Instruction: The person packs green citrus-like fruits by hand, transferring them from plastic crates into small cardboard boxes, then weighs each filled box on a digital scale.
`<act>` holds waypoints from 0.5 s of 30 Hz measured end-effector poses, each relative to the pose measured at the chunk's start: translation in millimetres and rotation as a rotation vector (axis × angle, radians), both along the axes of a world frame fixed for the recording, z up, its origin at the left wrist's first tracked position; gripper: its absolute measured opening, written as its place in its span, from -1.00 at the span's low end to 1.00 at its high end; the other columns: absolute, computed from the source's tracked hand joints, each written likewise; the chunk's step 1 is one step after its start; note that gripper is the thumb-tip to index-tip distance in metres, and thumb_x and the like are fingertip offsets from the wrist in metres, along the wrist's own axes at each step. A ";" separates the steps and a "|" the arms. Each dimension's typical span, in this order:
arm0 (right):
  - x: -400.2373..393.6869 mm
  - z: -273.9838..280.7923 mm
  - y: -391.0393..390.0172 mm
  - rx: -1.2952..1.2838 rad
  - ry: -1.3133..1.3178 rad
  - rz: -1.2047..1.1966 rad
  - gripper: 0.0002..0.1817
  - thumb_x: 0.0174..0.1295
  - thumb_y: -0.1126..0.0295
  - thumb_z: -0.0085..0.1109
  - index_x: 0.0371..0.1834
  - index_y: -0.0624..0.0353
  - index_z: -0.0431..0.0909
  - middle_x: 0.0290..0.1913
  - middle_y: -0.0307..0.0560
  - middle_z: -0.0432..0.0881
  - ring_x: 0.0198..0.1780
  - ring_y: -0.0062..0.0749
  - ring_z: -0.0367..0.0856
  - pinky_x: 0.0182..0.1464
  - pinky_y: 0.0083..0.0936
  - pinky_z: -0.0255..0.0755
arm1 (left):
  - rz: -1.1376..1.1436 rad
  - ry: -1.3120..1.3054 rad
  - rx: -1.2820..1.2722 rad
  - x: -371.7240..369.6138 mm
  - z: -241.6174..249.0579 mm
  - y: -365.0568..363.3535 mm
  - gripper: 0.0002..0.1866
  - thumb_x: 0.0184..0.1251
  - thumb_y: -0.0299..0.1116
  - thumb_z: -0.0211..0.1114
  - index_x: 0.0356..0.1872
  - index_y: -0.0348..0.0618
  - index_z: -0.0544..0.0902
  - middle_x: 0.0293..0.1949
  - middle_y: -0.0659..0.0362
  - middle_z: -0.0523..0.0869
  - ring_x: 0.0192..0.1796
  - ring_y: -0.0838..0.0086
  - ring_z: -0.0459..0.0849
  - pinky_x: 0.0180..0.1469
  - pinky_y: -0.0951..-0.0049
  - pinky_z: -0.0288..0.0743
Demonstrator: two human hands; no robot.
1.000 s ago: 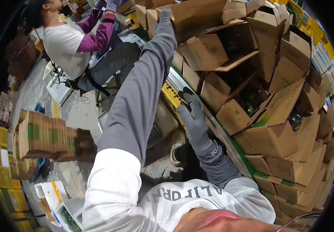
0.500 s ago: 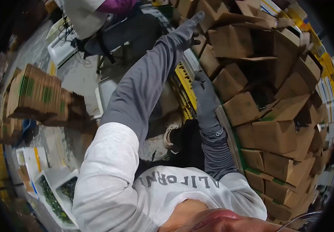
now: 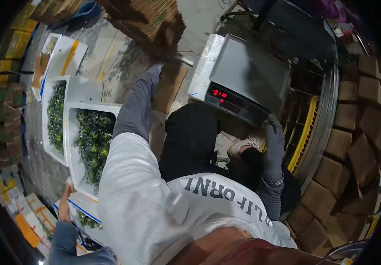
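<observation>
Matt brown cardboard stack (image 3: 148, 22) next to a smoother scale, tbh
Scale plate (image 3: 250, 64) is smooth matt grey, display panel (image 3: 232, 106) glossy black, rail (image 3: 328, 106) shiny metal, yellow crate (image 3: 307, 137) plastic-looking, sleeve (image 3: 135, 104) matt grey cloth, floor (image 3: 33, 132) kinda rough.

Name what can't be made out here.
All in the head view:
Left hand's grip: blurred, dark beside the cardboard stack.
Right hand's fingertips: lost in shadow by the scale.
Scale's exact reading: digits small, glaring.
Lower-left co-worker: mostly cut off by the edge.
Right-side boxes' contents: hidden by cardboard.
</observation>
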State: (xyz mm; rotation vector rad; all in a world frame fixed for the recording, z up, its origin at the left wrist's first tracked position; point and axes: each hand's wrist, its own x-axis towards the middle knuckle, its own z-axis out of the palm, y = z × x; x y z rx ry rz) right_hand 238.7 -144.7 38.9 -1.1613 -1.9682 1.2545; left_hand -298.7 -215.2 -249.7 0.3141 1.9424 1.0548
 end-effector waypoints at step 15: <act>-157.3 -70.6 -23.7 -0.559 -0.262 0.432 -0.57 0.29 0.21 0.13 0.14 0.21 0.48 0.06 0.00 0.58 0.08 -0.37 0.54 0.13 -0.49 0.37 | -0.234 0.479 -0.648 -33.1 -22.9 -73.9 -0.22 -0.02 0.15 0.38 0.13 -0.26 0.53 0.14 -0.14 0.56 0.21 0.06 0.52 0.21 0.23 0.38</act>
